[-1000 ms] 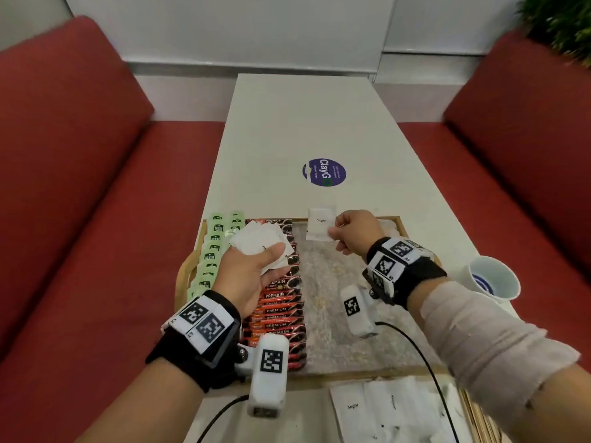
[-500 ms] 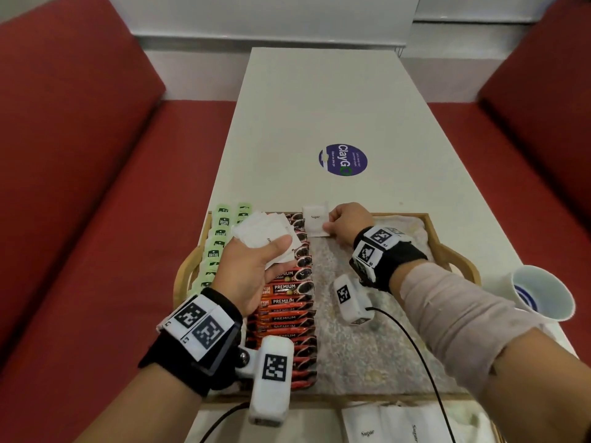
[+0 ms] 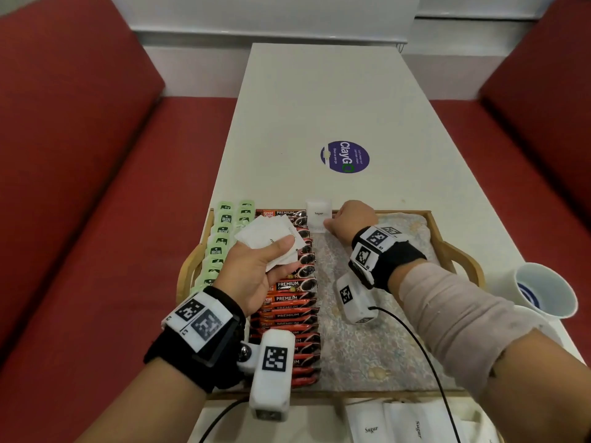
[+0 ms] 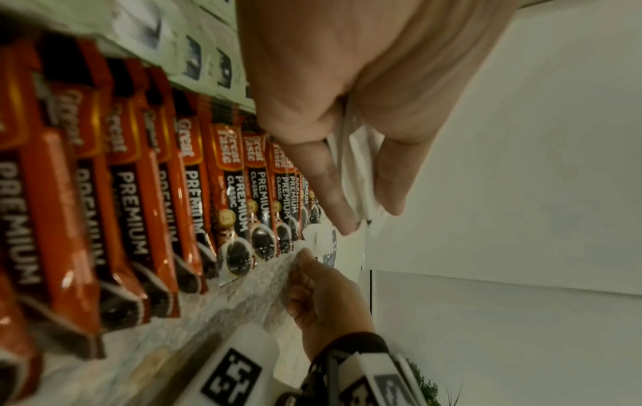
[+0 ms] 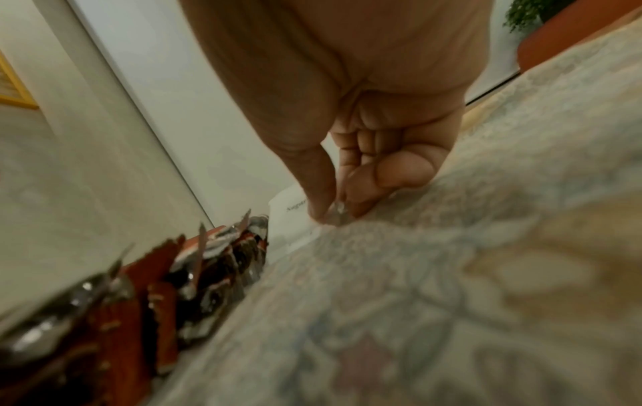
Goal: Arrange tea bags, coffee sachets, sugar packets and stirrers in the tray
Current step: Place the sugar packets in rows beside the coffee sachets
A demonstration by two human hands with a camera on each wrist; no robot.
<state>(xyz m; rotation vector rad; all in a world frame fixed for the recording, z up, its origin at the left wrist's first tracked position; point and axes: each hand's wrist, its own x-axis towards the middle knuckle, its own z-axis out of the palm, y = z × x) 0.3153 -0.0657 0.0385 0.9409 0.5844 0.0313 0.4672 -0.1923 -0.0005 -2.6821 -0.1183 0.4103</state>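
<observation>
Head view: both hands point(image 3: 256, 266) point(image 3: 350, 220) pinching sugar packets point(image 3: 318, 215) (tray's point(image 3: 460, 251) far edge).

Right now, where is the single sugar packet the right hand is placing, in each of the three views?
Head: sugar packet stands at the tray's far rim, centre frame, left of the right hand.
Left wrist: small white packet mid-frame, just above the right hand.
Right wrist: packet left of the pinching fingers.
Shared landmark: the row of red coffee sachets ends beside it.
</observation>
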